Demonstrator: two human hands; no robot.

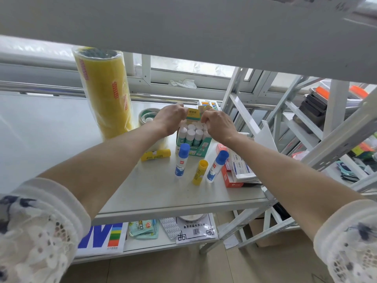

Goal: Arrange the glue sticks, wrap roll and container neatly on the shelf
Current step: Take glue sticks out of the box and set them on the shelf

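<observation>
While both of our hands work at the top of the green display box of white-capped glue sticks, we judge the step to be squaring up its raised lid flap. Our left hand pinches the flap's left edge and our right hand curls round its right edge, so neither is free. The box stands at about 12 o'clock on the shelf, and the tall yellow wrap roll stands upright at 10 o'clock, near the box. At 6 o'clock from the box stand two blue-capped glue sticks and one yellow glue stick, loose and well apart; another yellow stick lies flat at 8 o'clock. We should hold the flap evenly on both sides and fold gently, lest the box tip into the loose sticks in front. A round container sits between roll and box, partly hidden by our left hand.
</observation>
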